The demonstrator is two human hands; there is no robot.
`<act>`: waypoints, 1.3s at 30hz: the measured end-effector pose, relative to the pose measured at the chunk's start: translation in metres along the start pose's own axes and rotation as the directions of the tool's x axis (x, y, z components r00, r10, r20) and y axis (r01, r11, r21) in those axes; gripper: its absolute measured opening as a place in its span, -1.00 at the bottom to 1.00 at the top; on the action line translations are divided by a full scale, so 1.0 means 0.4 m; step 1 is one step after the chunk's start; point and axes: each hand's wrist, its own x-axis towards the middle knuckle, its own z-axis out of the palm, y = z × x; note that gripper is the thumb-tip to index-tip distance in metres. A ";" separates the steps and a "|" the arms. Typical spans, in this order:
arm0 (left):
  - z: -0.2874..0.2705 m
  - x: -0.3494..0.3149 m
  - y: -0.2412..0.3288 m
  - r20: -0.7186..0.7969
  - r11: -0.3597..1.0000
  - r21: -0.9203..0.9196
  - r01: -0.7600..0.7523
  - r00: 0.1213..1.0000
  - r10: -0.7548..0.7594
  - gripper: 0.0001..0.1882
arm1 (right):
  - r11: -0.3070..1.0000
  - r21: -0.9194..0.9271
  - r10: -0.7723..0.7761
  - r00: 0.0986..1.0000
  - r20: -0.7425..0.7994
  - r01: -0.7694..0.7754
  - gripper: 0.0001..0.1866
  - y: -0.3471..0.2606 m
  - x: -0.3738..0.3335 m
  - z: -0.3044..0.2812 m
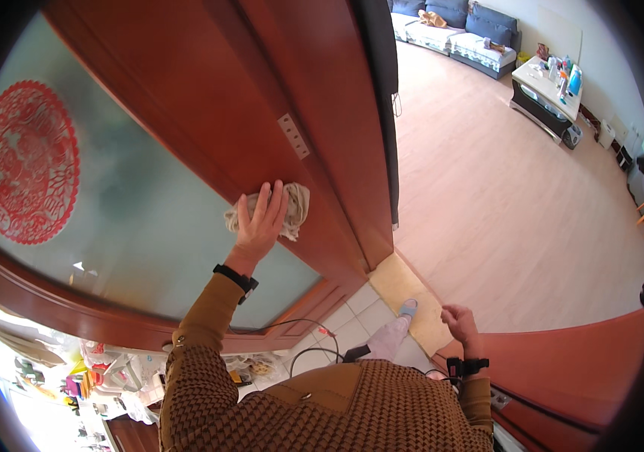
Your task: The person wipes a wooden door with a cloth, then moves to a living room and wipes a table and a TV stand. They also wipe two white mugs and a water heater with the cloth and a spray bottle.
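Cloth: crumpled beige rag (293, 209), pressed against the reddish-brown wooden door frame (262, 113) right where the wood meets the frosted glass door pane (134, 218)
Left hand: left hand (262, 220) raised, palm flat on the rag with fingers spread over it, pinning it to the door; a black wristband sits on the wrist
Right hand: right hand (459, 322) hangs low beside the body, fingers loosely curled, holding nothing, well apart from the rag
Door: round red paper-cut decoration (27, 162) stuck on the glass, far left of the rag; small pale metal hinge plate (293, 135) on the frame just above it
Floor: white tiles (352, 316) underfoot, light wooden boards (503, 211) beyond the threshold
Far end: dark blue sofa (457, 30) and low white desk (544, 87) carrying small items
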 end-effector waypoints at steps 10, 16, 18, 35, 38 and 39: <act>0.062 -0.133 0.153 0.104 0.943 -0.257 -0.211 0.964 0.244 -0.63 | 0.945 0.231 0.279 0.941 -0.193 -0.232 -0.70 0.034 0.402 -0.201; -0.009 0.022 0.169 0.381 0.493 -0.781 0.383 0.918 -0.108 -0.51 | 0.955 0.162 0.268 0.957 -0.112 -0.249 -0.75 0.043 0.535 -0.280; -0.037 0.127 0.148 0.525 0.258 -0.778 0.572 0.819 -0.234 -0.45 | 0.954 0.162 0.271 0.958 -0.093 -0.254 -0.76 0.047 0.566 -0.296; 0.042 0.942 -0.214 -0.543 0.780 -0.083 0.621 0.628 -0.558 -0.62 | 0.944 0.122 0.305 0.951 0.040 -0.308 -0.77 0.152 0.943 -0.605; 0.129 1.022 -0.216 -0.431 0.740 0.126 0.660 0.709 -0.559 -0.47 | 0.942 0.117 0.318 0.948 -0.001 -0.316 -0.77 0.173 1.016 -0.745; 0.162 1.038 -0.207 -0.391 0.721 0.135 0.679 0.705 -0.591 -0.40 | 0.939 0.100 0.333 0.942 -0.024 -0.330 -0.78 0.184 1.032 -0.802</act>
